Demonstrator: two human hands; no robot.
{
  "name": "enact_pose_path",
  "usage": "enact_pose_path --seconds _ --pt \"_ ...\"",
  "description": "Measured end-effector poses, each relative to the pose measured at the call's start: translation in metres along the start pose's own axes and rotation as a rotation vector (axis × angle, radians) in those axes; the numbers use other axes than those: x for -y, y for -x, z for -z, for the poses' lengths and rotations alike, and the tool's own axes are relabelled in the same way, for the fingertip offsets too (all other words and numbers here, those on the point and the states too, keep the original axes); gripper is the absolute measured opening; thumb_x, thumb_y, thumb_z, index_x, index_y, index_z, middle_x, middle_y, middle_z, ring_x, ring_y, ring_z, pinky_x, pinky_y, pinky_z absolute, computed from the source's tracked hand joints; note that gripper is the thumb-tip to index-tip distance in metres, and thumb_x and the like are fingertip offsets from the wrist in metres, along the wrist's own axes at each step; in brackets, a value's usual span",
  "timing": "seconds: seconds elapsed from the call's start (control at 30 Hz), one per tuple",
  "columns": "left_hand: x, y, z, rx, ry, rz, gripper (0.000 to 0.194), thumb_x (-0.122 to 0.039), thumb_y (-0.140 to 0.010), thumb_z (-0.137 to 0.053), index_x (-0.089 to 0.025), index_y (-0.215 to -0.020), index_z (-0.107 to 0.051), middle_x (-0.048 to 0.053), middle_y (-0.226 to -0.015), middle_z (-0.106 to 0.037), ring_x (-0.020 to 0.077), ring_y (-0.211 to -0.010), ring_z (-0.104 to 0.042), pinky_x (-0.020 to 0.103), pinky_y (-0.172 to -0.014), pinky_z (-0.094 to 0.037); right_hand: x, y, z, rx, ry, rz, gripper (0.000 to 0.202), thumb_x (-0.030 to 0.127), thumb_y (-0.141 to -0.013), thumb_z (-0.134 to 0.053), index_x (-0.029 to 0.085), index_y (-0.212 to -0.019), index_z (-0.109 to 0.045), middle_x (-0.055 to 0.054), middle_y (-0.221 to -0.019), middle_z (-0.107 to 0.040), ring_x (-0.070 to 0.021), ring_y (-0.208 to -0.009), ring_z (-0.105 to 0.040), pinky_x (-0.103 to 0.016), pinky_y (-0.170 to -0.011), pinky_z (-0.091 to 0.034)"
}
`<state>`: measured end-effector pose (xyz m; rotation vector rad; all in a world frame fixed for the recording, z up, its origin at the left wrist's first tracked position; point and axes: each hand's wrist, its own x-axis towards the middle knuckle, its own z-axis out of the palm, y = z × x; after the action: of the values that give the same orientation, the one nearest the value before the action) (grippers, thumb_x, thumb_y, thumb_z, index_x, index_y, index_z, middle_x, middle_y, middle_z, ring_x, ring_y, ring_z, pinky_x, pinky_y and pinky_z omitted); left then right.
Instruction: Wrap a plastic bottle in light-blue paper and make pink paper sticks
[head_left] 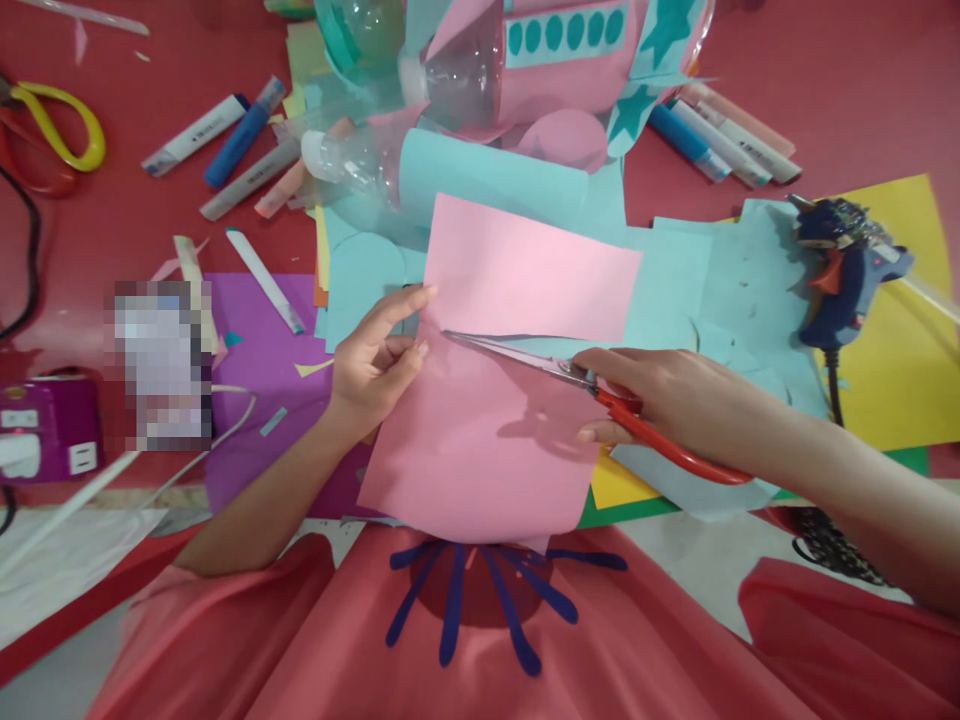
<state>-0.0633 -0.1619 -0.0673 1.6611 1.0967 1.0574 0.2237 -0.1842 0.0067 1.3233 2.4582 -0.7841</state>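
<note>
The pink paper (487, 440) is pinched at its left edge by the left fingers (421, 320), above the cluttered counter (712, 200). Red-handled scissors (592, 380) are gripped by the right fingers (589, 398), blades within the cut.

Loose coral-red top (337, 650), wide sleeves (217, 610); dark-blue radiating strokes (451, 610) across darker-red patch (476, 595).

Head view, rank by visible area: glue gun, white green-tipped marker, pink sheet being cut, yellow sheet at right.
Largest to smallest:
1. Pink sheet
2. Yellow sheet, partly covered, running out of frame
3. Glue gun
4. Marker
</note>
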Motion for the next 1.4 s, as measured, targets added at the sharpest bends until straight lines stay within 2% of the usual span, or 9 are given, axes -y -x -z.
enact_pose_path --seconds 0.17,0.4,0.67,0.87,1.13,1.27,1.4 --pt "-0.002 0.001 -0.001 0.020 -0.003 0.009 0.041 -0.031 -0.088 -0.062 -0.035 -0.129 -0.059 0.007 -0.134 -0.059 0.0017 -0.054 -0.052 0.016 -0.043 -0.042 0.001 0.000 0.000 -0.009 -0.002 -0.011 0.048 0.057 -0.088 -0.053 0.013 -0.108 -0.059 -0.004 -0.065 -0.061 -0.0174 -0.052 -0.056 -0.022 -0.047 -0.032" --pt "-0.004 0.002 -0.003 0.034 0.021 0.003 0.039 -0.032 -0.089 -0.061 -0.033 -0.129 -0.059 0.007 -0.135 -0.059 0.0109 -0.082 -0.067 0.017 -0.053 -0.050 0.003 -0.004 0.000 -0.031 -0.024 0.001 0.048 0.057 -0.091 -0.044 0.014 -0.107 -0.060 -0.004 -0.063 -0.061 -0.0177 -0.052 -0.057 -0.023 -0.047 -0.033" --pt "-0.002 0.003 -0.002 0.029 0.018 0.044 0.038 -0.035 -0.089 -0.062 -0.034 -0.127 -0.059 0.006 -0.137 -0.057 0.0153 -0.092 -0.068 0.020 -0.056 -0.054 0.004 -0.008 -0.002 -0.066 -0.021 0.024 0.051 0.059 -0.089 -0.050 0.013 -0.110 -0.060 -0.005 -0.064 -0.063 -0.0180 -0.052 -0.058 -0.024 -0.048 -0.033" --pt "-0.005 0.002 -0.003 0.023 0.028 0.077 0.038 -0.035 -0.088 -0.063 -0.032 -0.126 -0.061 0.006 -0.136 -0.058 0.0133 -0.088 -0.067 0.017 -0.053 -0.052 0.004 -0.009 -0.001 -0.044 -0.036 0.016 0.046 0.055 -0.090 -0.051 0.014 -0.107 -0.061 -0.004 -0.062 -0.062 -0.0167 -0.051 -0.058 -0.023 -0.049 -0.035" --pt "-0.005 0.002 -0.003 0.034 0.025 0.062 0.040 -0.034 -0.086 -0.063 -0.032 -0.126 -0.062 0.007 -0.135 -0.060 0.0142 -0.089 -0.067 0.018 -0.055 -0.054 0.006 -0.011 0.002 -0.030 -0.021 -0.006 0.043 0.053 -0.089 -0.050 0.016 -0.108 -0.059 -0.007 -0.073 -0.069 -0.0200 -0.058 -0.064 -0.024 -0.050 -0.033" --pt "-0.003 0.003 -0.004 0.049 0.012 0.027 0.041 -0.033 -0.088 -0.061 -0.032 -0.129 -0.060 0.008 -0.135 -0.060 0.0130 -0.084 -0.068 0.019 -0.055 -0.054 0.008 -0.013 0.004 -0.013 -0.038 -0.006 0.039 0.051 -0.090 -0.050 0.017 -0.106 -0.060 -0.006 -0.069 -0.067 -0.0204 -0.059 -0.065 -0.023 -0.050 -0.032" --pt "-0.002 0.002 -0.004 0.045 -0.001 0.015 0.040 -0.033 -0.088 -0.061 -0.034 -0.129 -0.060 0.007 -0.135 -0.060 0.0160 -0.092 -0.068 0.020 -0.056 -0.055 0.009 -0.014 0.006 0.015 -0.043 -0.022 0.038 0.049 -0.090 -0.052 0.015 -0.107 -0.060 -0.005 -0.066 -0.064 -0.0197 -0.058 -0.063 -0.023 -0.049 -0.032"
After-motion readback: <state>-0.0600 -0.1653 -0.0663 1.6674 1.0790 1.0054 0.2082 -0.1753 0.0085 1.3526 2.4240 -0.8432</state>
